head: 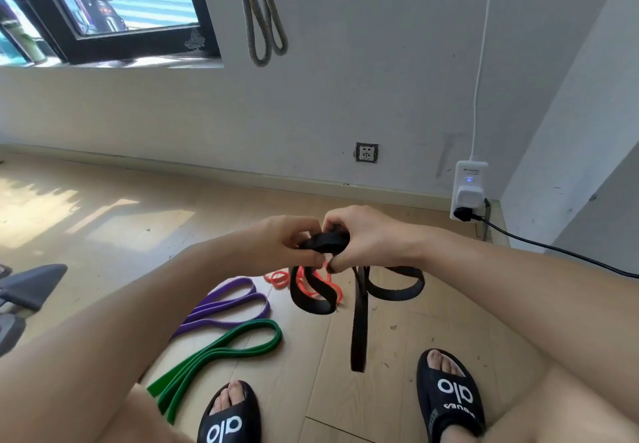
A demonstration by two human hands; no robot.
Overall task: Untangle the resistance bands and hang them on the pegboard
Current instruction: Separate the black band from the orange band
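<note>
Head view, looking down at the floor (pixel 397 339) and the base of the wall (pixel 345 96).

At 9 o'clock: grey chair base (pixel 31 287), part in frame. At 11 o'clock: dark-framed window (pixel 114 10).

Lower left of centre, toward 7 o'clock: purple band (pixel 224 304) lies flat on the floor, folded in loops. Just beside it, nearer the person, green band (pixel 214 356) lies folded, its ends running under the left forearm.

Left hand (pixel 287 242): fingers curled, thumb and fingertips pinching the bunched black band (pixel 323 242) from its left side. Grip is tight; no open gap seen between fingers and band.

Right hand (pixel 366 238): fingers curled down over the same bunch from the right, thumb tucked under. The two hands touch or nearly touch at the knot. How many fingers lie beneath the band cannot be told.

The black band is held above the floor at centre; loops hang below the hands at 6 o'clock, one long strand drops toward the right foot. An orange band (pixel 313 287) is threaded through the left black loop, its far end on the floor.

At 12 o'clock: grey-green band (pixel 262 20) hangs on the wall. The peg is out of frame.

At 6 o'clock: two black slides (pixel 449 394).

At 3 o'clock: wall socket (pixel 366 152), white adapter (pixel 468 190), black cable (pixel 553 249).
</note>
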